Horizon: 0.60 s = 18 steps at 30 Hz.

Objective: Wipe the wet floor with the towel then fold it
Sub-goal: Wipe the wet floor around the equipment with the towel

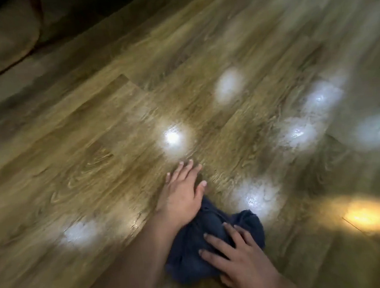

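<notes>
Pressing down on a bunched dark blue towel [212,243], the right hand [238,256] lies flat on top w/ fingers spread and roughly straight; nothing curled round the cloth, just palm and fingers bearing on it. Left hand [184,190] rests on the bare floor [87,139] just beyond the towel, fingers extended and close together, heel of the hand touching or overlapping the towel's far edge; it holds nothing that I can see.

Towel sits on the wood-look plank floor near the bottom edge of the view, roughly centre, crumpled into a lump, not spread. Floor is glossy; several bright light reflections are scattered across it, and the patchy ones to the right of the towel [258,195] and further right [298,134] look like water film, though blur makes that hard to confirm. A warm yellow glare [370,216] shows toward the right edge.

Handling, as a judgement: towel is soft, limp, light when dry, heavier and clingy once it soaks up water. It won't hold shape, so it'll bunch under a push, as it has here. For wiping, a flat palm on top w/ downward pressure works, and the slick floor lets it slide easily. For folding, better to pinch two corners or one edge, lift, shake it out, then lay flat; corners aren't identifiable in the lump right now. Wet planks could be slippery under the bracing hand. Wiping looks in progress, fold not yet begun.
</notes>
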Each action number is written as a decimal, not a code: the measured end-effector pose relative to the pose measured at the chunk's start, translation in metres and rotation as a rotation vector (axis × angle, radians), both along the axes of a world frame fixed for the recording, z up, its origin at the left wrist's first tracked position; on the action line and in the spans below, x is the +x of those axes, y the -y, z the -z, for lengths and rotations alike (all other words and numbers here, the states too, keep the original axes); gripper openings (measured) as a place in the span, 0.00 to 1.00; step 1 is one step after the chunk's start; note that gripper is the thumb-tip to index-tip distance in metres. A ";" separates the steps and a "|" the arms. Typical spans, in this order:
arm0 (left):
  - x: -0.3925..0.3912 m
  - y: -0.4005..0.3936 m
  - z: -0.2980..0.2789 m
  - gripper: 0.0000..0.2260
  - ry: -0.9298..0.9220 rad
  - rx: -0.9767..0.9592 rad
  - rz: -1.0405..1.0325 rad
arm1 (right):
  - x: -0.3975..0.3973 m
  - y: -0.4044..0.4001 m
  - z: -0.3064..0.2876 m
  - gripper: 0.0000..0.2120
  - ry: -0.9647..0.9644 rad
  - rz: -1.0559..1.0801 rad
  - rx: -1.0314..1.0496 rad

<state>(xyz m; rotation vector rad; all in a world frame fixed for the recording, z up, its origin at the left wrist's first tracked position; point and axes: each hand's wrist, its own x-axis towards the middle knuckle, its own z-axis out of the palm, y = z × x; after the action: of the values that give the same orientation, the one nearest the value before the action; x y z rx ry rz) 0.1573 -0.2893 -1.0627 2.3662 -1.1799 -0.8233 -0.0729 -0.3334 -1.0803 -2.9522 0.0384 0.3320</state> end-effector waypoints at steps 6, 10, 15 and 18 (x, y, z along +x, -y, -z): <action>-0.031 0.017 0.010 0.24 0.076 0.135 0.299 | -0.090 0.104 0.000 0.30 0.069 0.322 -0.129; -0.032 0.023 0.012 0.26 0.136 0.222 0.333 | -0.145 0.185 -0.006 0.25 0.115 1.057 -0.216; -0.046 0.042 0.001 0.26 0.236 0.287 0.279 | -0.134 0.211 -0.011 0.21 0.080 1.677 -0.159; -0.061 0.055 -0.005 0.22 0.300 0.299 0.211 | -0.116 0.163 -0.014 0.23 0.090 1.511 -0.156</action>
<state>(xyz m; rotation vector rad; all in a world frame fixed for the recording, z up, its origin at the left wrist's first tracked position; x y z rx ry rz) 0.0966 -0.3440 -1.0579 2.7146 -1.5417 -0.7746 -0.1887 -0.4963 -1.0668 -2.1645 2.0825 -0.0566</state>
